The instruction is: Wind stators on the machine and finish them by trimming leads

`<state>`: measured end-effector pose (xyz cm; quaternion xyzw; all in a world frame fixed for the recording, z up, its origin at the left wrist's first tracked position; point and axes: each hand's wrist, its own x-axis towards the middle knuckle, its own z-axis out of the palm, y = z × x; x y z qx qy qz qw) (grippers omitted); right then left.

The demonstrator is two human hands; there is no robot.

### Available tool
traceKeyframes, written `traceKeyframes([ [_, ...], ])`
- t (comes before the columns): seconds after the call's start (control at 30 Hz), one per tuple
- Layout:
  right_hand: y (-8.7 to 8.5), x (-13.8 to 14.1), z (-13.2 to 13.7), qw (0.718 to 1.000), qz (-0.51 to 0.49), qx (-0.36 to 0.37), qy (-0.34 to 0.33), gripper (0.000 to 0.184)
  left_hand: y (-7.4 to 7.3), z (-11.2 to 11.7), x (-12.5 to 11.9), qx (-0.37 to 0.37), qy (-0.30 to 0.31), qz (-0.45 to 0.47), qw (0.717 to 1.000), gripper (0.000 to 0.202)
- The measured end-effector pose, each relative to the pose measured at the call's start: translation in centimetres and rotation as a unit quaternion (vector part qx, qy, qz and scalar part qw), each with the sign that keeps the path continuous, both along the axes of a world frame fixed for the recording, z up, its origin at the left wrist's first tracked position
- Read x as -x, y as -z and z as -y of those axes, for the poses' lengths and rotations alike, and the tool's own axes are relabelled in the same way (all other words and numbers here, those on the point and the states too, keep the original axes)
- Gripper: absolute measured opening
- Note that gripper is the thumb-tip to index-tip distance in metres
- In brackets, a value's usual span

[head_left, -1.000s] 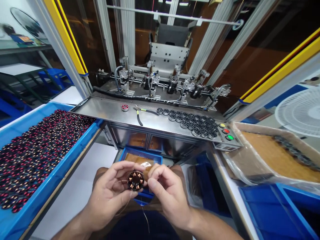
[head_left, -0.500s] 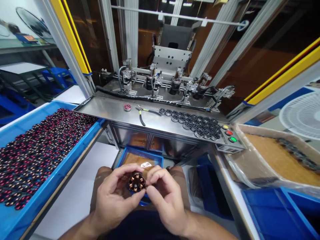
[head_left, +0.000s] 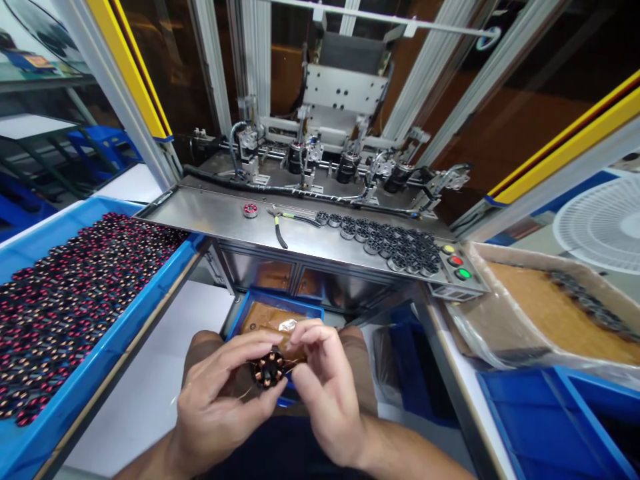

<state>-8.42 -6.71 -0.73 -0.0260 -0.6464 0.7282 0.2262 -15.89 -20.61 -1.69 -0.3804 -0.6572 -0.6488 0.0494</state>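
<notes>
My left hand (head_left: 220, 400) grips a small round stator with copper windings (head_left: 267, 373) between thumb and fingers, low in the middle of the view. My right hand (head_left: 325, 393) is closed in a pinch at the stator's right edge, on a thin copper wire end that I can barely make out. Both hands are over my lap, just in front of a small blue bin (head_left: 250, 301) under the bench.
A large blue tray of wound stators (head_left: 75, 280) lies at left. The steel shelf (head_left: 215, 217) carries pliers (head_left: 280, 223), one red-wound stator (head_left: 250, 210), a cluster of bare black stators (head_left: 395, 243) and coloured buttons (head_left: 455, 261). A winding machine (head_left: 340, 153) stands behind. A lined box (head_left: 545, 307) sits right.
The stator has turned in my left hand and dropped slightly. My right fingers have moved up along its right edge. The view has shifted a little.
</notes>
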Motion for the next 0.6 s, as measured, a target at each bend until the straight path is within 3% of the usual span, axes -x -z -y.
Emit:
traceKeyframes([
  [0.1, -0.6, 0.2, -0.2, 1.0, -0.006, -0.023, 0.013, 0.012, -0.2, 0.0, 0.1, 0.013, 0.01, -0.021, 1.0, 0.057],
  [0.23, -0.9, 0.8, -0.1, 0.995, 0.057, 0.072, 0.023, 0.021, -0.4, -0.2, -0.1, -0.006, 0.021, 0.003, 1.0, 0.058],
  [0.37, -0.1, 0.6, 0.0, 0.993, 0.031, 0.11, -0.007, 0.023, -0.9, -0.4, -0.1, -0.04, 0.002, 0.072, 0.997, 0.05],
  [0.47, 0.1, 0.0, -0.1, 0.996, 0.012, 0.082, -0.034, 0.027, -1.4, -0.3, -0.1, -0.042, -0.004, 0.12, 0.992, 0.047],
  [0.6, -0.3, -0.4, -0.1, 1.0, 0.004, 0.015, -0.016, 0.014, -1.4, 0.0, -0.1, -0.032, 0.0, 0.135, 0.99, 0.046],
])
